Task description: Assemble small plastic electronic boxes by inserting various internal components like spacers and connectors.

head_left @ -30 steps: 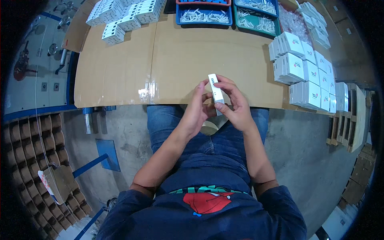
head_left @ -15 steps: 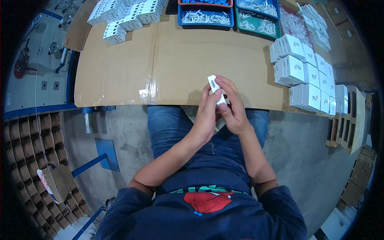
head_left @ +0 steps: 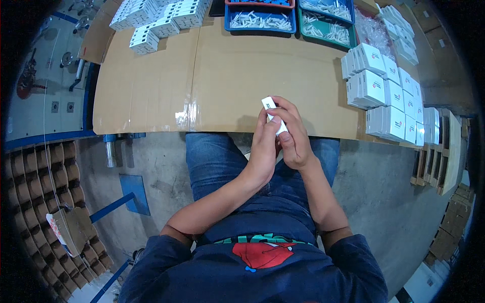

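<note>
Both hands hold a narrow white piece with dark lettering, possibly the edge of a small box, just over the front edge of the cardboard-covered table. My left hand closes on its left side, with the thumb pressed on the near part. My right hand wraps its right side, and its fingers lie across the lettered face. The piece tilts, its far end leaning left. Most of its body is hidden behind my fingers and palms.
Stacked white boxes stand at the table's right. White block-shaped units with dark openings fill the far left. Behind are a blue tray and a green tray with small white parts. Clear plastic bags lie beside them.
My right fingers have slid over the lettered face and cover more of it. The white piece has shifted slightly down in my hands. Both hands keep hold.
</note>
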`<state>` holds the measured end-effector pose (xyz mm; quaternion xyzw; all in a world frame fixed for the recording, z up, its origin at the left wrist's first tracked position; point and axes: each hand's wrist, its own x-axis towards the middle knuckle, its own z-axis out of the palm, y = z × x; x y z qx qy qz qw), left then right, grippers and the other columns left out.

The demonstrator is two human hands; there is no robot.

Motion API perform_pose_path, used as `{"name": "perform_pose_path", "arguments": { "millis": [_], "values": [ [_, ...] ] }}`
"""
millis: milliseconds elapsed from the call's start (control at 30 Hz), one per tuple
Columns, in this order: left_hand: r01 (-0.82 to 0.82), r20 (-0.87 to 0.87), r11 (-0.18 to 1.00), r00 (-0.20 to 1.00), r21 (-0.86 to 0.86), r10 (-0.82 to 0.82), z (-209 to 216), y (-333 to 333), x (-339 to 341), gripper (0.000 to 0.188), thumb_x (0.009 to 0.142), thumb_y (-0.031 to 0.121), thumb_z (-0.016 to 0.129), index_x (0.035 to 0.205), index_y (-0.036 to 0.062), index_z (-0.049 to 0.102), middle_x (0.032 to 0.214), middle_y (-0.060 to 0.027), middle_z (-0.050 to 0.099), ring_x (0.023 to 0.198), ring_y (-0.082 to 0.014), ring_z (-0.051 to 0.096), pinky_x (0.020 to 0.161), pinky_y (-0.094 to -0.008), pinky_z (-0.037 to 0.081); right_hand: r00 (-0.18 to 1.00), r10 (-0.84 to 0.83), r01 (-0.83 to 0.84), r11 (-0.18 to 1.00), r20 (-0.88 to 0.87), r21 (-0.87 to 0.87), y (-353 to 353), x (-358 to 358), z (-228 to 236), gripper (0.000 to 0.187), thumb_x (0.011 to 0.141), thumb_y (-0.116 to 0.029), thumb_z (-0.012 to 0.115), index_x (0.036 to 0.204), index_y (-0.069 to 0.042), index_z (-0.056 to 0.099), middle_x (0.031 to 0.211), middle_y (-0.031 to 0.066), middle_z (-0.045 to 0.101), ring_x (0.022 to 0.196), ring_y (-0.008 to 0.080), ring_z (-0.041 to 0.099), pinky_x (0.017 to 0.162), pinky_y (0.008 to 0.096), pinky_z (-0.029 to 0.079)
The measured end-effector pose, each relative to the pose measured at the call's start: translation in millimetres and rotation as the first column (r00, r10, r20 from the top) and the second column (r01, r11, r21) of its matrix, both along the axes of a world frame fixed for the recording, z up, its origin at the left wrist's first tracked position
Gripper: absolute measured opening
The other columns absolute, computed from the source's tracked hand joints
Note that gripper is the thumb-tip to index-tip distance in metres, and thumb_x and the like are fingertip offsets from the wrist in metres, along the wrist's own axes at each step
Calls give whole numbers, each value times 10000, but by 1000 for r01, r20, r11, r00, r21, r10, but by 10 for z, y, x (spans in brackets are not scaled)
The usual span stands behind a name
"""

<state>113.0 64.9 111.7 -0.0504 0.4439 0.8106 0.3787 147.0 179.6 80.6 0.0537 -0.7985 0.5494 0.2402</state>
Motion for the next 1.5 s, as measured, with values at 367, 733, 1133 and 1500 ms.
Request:
{"name": "perform_pose_path", "arguments": {
  "millis": [367, 733, 1133, 1500],
  "values": [
    [-31, 15, 999, 999, 7, 31, 48, 6, 30, 502, 1107, 391, 414, 1504, 84, 395, 1315, -70, 529, 1234, -172, 544, 1067, -360, 444, 1000, 15, -14, 998, 14, -58, 26, 10, 8, 520, 1085, -424, 420, 1338, -2, 590, 1456, 289, 498, 1290, 439, 538, 1085, 465, 436],
    [-33, 4, 999, 999, -43, 33, 17, -15, -20, 484, 1085, 423, 416, 1464, 122, 421, 1338, -99, 544, 1221, -190, 569, 1037, -368, 470, 991, 21, -9, 996, 131, -91, 48, 38, -1, 834, 991, -611, 561, 1555, -18, 400, 1557, 204, 480, 1318, 377, 570, 1082, 424, 463],
    [-91, 13, 996, 996, 4, 91, 34, -12, -25, 450, 1092, 416, 458, 1291, 26, 559, 1188, -74, 625, 1115, -162, 606, 1016, -353, 463, 981, -45, 34, 998, 189, 61, 3, 34, 72, 904, 748, -37, 774, 1575, -77, 411, 1527, 200, 531, 1305, 381, 607, 1067, 408, 504],
    [-23, 12, 999, 1000, -33, 23, -33, -66, -13, 450, 1087, 425, 471, 1298, 34, 539, 1220, -81, 615, 1144, -179, 607, 1016, -359, 469, 983, -93, 84, 994, 157, 66, -34, 37, 18, 861, 771, -40, 779, 1558, -73, 433, 1479, 160, 589, 1252, 368, 646, 1010, 402, 542]
  ]
}}
